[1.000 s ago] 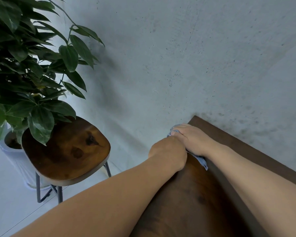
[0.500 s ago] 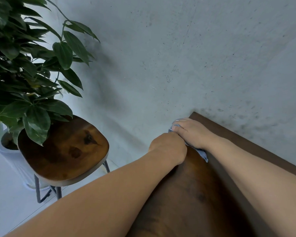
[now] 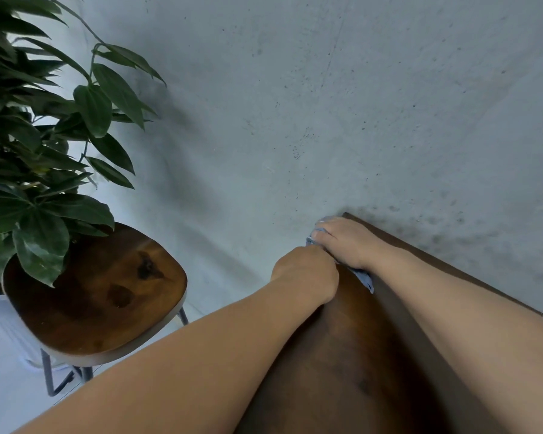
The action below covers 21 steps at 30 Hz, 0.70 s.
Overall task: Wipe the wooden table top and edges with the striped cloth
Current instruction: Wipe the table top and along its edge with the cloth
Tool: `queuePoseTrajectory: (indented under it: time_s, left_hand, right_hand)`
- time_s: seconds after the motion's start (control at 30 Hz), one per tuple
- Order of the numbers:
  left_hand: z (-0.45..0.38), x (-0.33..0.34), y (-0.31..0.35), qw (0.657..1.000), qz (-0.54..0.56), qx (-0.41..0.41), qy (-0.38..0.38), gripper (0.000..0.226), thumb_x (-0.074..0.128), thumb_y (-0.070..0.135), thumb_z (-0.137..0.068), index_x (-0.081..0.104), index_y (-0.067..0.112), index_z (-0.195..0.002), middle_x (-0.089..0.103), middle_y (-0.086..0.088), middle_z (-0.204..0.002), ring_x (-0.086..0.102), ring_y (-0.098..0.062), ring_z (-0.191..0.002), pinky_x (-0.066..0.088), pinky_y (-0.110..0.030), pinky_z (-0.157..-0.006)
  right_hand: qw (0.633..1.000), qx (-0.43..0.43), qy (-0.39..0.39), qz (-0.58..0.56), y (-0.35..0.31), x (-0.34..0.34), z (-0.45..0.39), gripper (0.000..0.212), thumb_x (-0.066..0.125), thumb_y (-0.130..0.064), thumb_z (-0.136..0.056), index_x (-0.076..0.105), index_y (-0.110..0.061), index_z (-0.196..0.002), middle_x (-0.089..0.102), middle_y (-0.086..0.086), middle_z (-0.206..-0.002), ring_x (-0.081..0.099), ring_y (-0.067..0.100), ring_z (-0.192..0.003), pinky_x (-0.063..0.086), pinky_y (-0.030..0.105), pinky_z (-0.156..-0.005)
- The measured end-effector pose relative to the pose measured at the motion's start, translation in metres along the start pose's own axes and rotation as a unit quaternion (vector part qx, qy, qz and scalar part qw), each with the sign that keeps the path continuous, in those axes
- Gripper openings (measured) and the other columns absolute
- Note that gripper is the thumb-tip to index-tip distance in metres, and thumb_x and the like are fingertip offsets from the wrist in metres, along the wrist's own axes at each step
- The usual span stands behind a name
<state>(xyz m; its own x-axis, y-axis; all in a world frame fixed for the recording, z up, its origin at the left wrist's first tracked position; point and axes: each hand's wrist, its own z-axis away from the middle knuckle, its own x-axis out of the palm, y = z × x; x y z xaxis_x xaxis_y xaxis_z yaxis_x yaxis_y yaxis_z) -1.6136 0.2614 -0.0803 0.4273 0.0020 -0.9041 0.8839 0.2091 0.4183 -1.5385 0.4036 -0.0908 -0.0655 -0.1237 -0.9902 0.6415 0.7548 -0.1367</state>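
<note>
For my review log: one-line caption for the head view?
Right hand presses the blue cloth on the wooden table's far corner; left hand rests beside it.

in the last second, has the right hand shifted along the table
No, not noticeably: the right hand stays pressed on the striped cloth at the far corner of the table, by the wall; only the camera shifted.

striped cloth (image 3: 362, 277) mostly hidden under both hands, left hand (image 3: 306, 274) fingers out of sight, plant (image 3: 38, 145) cropped at left edge
</note>
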Motion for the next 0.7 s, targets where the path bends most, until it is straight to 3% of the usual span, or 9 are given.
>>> queuePoseTrajectory:
  time_s: [0.1,0.2,0.3,0.43,0.63,0.7]
  left_hand:
    - [-0.008,0.001,0.003,1.0,0.004,0.003,-0.011,0.032,0.04,0.006,-0.095,0.053,0.0,-0.123,0.057,-0.015,-0.122,0.055,-0.03,-0.11,0.045,-0.035,-0.088]
    - [-0.01,0.006,0.001,1.0,0.002,0.004,0.006,0.033,0.037,0.009,-0.097,0.051,0.003,-0.126,0.054,-0.014,-0.124,0.054,-0.029,-0.112,0.044,-0.035,-0.088]
    - [-0.008,0.007,-0.001,1.0,0.018,0.005,0.022,0.031,0.032,0.013,-0.101,0.051,0.004,-0.123,0.053,-0.014,-0.125,0.052,-0.028,-0.114,0.043,-0.035,-0.091]
    - [-0.009,0.006,-0.001,0.999,0.029,0.002,0.028,0.031,0.031,0.014,-0.102,0.052,0.004,-0.122,0.054,-0.014,-0.124,0.052,-0.028,-0.114,0.043,-0.036,-0.092]
    - [-0.025,0.007,0.001,1.0,0.018,0.02,-0.002,0.029,0.036,0.011,-0.098,0.057,0.004,-0.117,0.057,-0.013,-0.12,0.054,-0.028,-0.11,0.041,-0.033,-0.08]
    - [-0.028,0.007,0.002,0.999,0.025,0.02,0.003,0.029,0.036,0.011,-0.098,0.057,0.004,-0.118,0.056,-0.013,-0.121,0.054,-0.029,-0.11,0.042,-0.033,-0.082]
  right_hand:
    - [0.999,-0.03,-0.003,-0.01,-0.002,0.001,0.008,0.04,0.036,-0.029,-0.102,0.039,-0.033,-0.063,0.046,-0.011,-0.071,0.042,0.005,-0.076,0.036,0.029,-0.071]
    - [1.0,-0.01,0.002,-0.002,0.01,-0.001,-0.001,0.037,0.033,-0.029,-0.101,0.039,-0.023,-0.065,0.046,-0.006,-0.07,0.043,0.014,-0.075,0.037,0.037,-0.07]
    - [1.0,0.025,0.016,0.008,0.023,-0.002,-0.015,0.035,0.035,-0.025,-0.101,0.041,-0.015,-0.068,0.044,-0.005,-0.072,0.045,0.018,-0.078,0.033,0.034,-0.067]
    - [0.998,0.049,0.021,0.014,0.025,-0.001,-0.022,0.037,0.036,-0.024,-0.101,0.037,-0.017,-0.065,0.043,-0.004,-0.072,0.043,0.017,-0.077,0.029,0.032,-0.066]
    - [1.0,0.005,-0.001,0.0,0.014,-0.002,-0.008,0.037,0.037,-0.022,-0.102,0.036,-0.018,-0.064,0.042,-0.006,-0.07,0.039,0.005,-0.07,0.032,0.033,-0.067]
    - [1.0,0.018,-0.005,0.005,0.019,-0.005,-0.013,0.038,0.036,-0.023,-0.102,0.035,-0.018,-0.065,0.042,-0.006,-0.07,0.041,0.01,-0.071,0.029,0.033,-0.066]
